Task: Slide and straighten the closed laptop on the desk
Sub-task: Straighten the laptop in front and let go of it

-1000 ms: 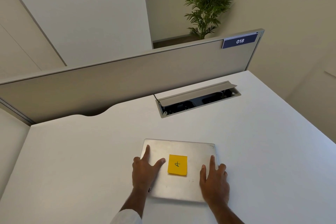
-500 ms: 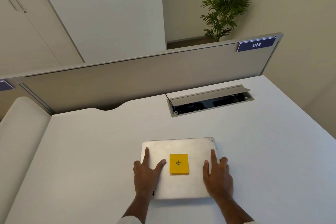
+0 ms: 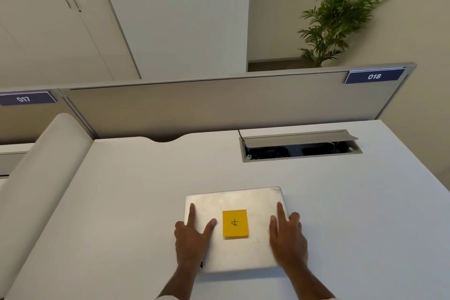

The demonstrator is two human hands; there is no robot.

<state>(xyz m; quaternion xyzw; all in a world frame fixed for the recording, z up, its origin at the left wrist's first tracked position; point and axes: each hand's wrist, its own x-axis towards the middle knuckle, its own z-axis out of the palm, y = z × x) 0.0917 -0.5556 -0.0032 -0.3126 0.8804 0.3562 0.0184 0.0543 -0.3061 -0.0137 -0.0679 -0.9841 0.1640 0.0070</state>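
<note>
Head view: both hands — left (image 3: 192, 238), right (image 3: 287, 238) — press flat, gripping nothing, on the laptop (image 3: 241, 248) mid-straightening — next, probably a slight squaring twist.

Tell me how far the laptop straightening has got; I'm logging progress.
Done: the closed laptop lies flat on the desk, lid shut, yellow note on top. In hand: the left hand and right hand press flat on its two sides. Left: its far edge looks slightly tilted against the partition, so a small turn may remain.
</note>
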